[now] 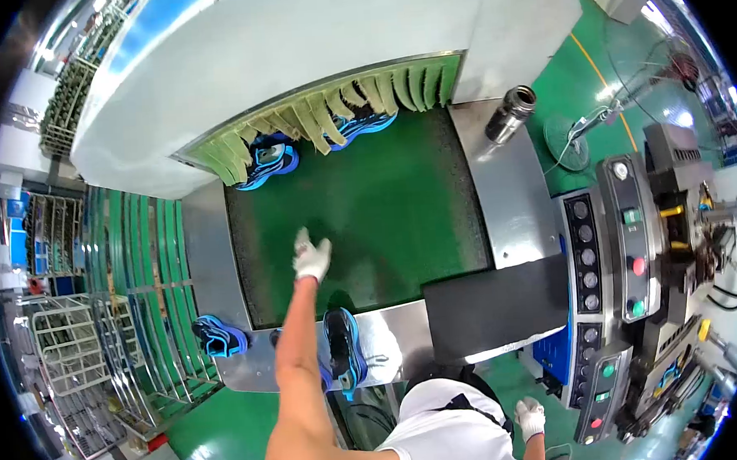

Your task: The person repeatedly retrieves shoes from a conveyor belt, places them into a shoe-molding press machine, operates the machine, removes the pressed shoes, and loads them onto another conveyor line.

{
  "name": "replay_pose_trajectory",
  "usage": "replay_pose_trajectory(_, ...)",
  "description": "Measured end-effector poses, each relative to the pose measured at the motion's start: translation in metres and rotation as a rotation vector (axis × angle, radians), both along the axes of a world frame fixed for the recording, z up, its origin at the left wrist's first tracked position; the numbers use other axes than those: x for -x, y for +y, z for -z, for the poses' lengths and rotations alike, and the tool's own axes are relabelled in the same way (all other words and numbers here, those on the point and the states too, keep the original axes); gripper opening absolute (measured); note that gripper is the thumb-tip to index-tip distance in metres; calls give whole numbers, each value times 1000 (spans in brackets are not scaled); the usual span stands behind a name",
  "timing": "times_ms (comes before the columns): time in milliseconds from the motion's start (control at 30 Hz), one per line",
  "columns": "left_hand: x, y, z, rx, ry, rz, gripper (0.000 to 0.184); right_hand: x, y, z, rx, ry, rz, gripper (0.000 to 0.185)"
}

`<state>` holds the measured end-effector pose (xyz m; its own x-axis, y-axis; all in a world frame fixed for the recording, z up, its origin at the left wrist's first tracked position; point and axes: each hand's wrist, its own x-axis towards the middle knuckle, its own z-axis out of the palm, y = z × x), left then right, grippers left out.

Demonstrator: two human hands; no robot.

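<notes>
Right hand, white-gloved, hangs low beside you; can't tell its grip. Near edge: black-and-blue sports shoe on the bare-metal surface, just right of your left forearm, long axis pointing away from you. Your left hand, also white-gloved, fingers spread, nothing held, is out over the flat green belt. Ahead and slightly left of it, a blue-and-black shoe with a blue sole lies slantwise at the green strip curtain; left hand is nearer. Ahead-right: second blue-soled shoe, mostly crosswise, partly under strips.
</notes>
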<state>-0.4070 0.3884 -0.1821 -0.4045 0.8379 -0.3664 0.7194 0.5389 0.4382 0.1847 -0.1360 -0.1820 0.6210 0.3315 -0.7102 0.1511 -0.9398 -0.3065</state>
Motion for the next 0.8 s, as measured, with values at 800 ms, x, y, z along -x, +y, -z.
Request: replay_pose_trajectory(800, -53, -10, -62, -604, 36, 679, 25, 154, 357, -151, -401, 102, -903, 80)
